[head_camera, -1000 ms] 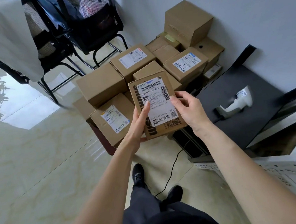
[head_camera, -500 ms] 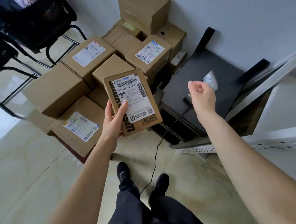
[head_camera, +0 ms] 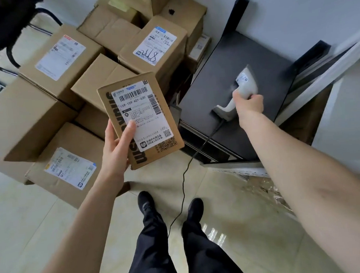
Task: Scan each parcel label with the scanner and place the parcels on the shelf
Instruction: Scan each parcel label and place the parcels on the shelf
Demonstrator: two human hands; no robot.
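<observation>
Cardboard boxes (head_camera: 47, 115) stacked left; left hand (head_camera: 114, 148) holds parcel (head_camera: 140, 119), right hand (head_camera: 249, 105) grips scanner (head_camera: 244, 86).

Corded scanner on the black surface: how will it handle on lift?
Scanner looks like rigid plastic, likely light: the right hand wraps its handle alone. Its cable trails to the floor, so expect some drag. It seems top-heavy and may tip if stood upright.

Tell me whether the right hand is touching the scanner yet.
Touching. The head view shows the right hand with fingers curled round the handle of the scanner.
</observation>
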